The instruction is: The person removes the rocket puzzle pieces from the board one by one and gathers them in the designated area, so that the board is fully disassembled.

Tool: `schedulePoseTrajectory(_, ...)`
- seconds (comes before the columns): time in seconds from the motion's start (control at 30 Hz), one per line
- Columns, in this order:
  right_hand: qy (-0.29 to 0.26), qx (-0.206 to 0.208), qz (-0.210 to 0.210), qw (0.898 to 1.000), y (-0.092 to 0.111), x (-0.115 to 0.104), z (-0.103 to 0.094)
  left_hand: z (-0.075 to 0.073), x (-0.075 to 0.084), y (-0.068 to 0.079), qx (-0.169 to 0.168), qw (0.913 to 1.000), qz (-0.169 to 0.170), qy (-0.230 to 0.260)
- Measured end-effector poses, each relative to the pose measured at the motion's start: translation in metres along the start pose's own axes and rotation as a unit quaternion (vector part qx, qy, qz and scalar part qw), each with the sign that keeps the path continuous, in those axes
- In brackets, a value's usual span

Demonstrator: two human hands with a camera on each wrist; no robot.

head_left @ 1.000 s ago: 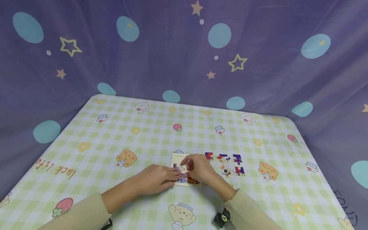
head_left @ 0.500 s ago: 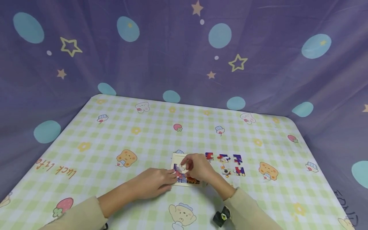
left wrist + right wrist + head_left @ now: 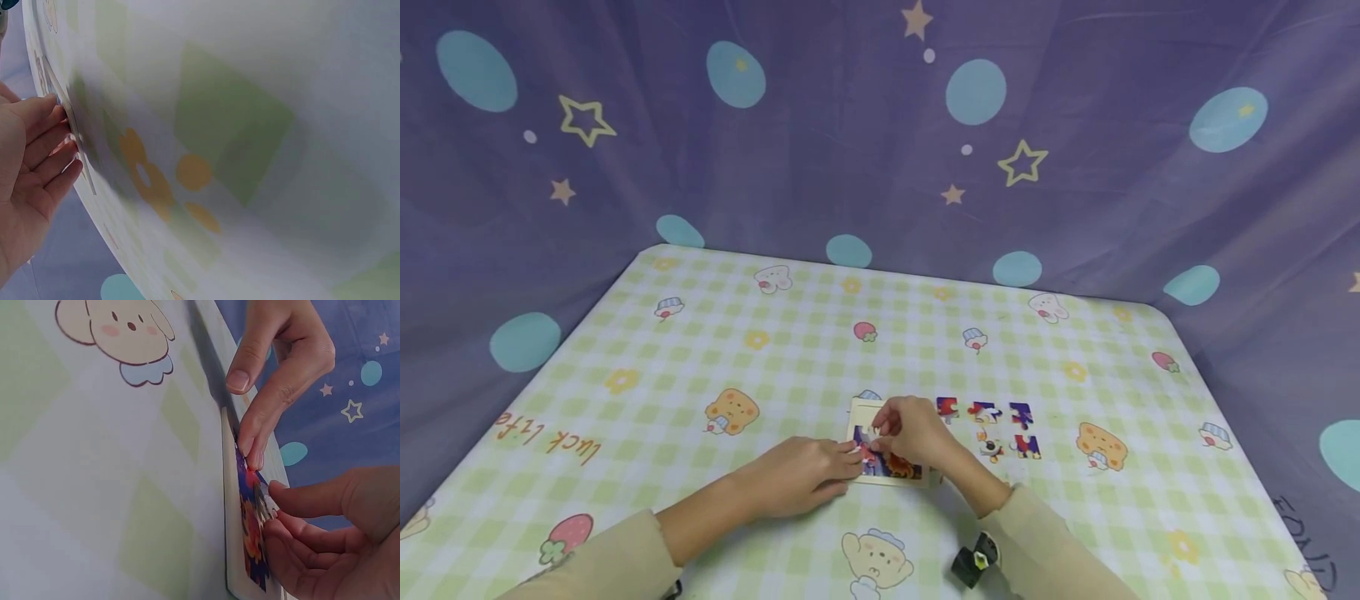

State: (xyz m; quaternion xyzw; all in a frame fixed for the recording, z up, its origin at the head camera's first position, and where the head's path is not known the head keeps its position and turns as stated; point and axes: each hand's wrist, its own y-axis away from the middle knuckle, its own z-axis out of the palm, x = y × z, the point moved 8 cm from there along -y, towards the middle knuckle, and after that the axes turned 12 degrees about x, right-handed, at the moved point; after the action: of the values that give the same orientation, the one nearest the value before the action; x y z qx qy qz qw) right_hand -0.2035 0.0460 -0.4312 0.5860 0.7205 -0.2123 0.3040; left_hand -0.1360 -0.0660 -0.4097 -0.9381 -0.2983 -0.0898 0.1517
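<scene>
The right hand (image 3: pixel 913 433) pinched a small jigsaw piece (image 3: pixel 270 506), pale and lobed along its edge, between thumb and fingertips, tilted above the puzzle tray (image 3: pixel 865 414). That tray, flat, cream-coloured and rectangular with a low rim and rounded corners, lay roughly midway between the left and right edges of the tabletop (image 3: pixel 820 354), well apart from the far edge. The left hand (image 3: pixel 797 475) had its fingers extended and clamped on nothing, the tips pressing at the tray's left side while the thumb stood apart from them. Within the rim, glossy fitted pieces (image 3: pixel 252 540) in purple, orange and red made a thin, flat layer. Toward the right edge of the tabletop, just beside the tray, loose pieces (image 3: pixel 984 413) with knobs and notches lay flat in two rows, red, violet and white, with gaps between them. The tabletop's covering was smooth, checked in pale green and white, its far corners rounded. Past the far edge hung a softly creased purple curtain (image 3: pixel 850 175) printed with blue ovals and stars. Plain beige sleeves (image 3: pixel 1052 546) covered the forearms, and a blocky black device (image 3: pixel 974 562) sat near the right cuff.
</scene>
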Motion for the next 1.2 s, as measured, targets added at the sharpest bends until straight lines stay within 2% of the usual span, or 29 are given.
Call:
schedulePoseTrajectory(0.23,-0.047,0.001,0.020,0.999,-0.002,0.003,0.002,0.001,-0.001,0.000,-0.005,1.0000,-0.005,0.000)
schedulePoseTrajectory(0.47,-0.090,0.011,0.039,0.995,-0.002,0.008,0.002,0.001,-0.001,-0.001,0.005,0.9999,0.008,-0.004)
schedulePoseTrajectory(0.7,-0.103,0.019,0.059,0.993,0.000,0.013,0.001,0.002,-0.002,0.000,-0.006,0.9999,-0.011,0.012)
schedulePoseTrajectory(0.93,-0.108,0.074,0.046,0.990,-0.001,0.017,-0.017,0.003,-0.004,0.001,-0.005,0.9997,-0.022,0.014)
schedulePoseTrajectory(1.03,-0.106,0.094,0.060,0.988,0.000,0.022,-0.028,0.004,-0.005,0.002,-0.004,0.9997,-0.021,0.010)
schedulePoseTrajectory(1.2,-0.106,0.105,0.089,0.985,0.005,0.035,-0.040,0.004,-0.005,0.001,-0.008,0.9997,-0.023,0.009)
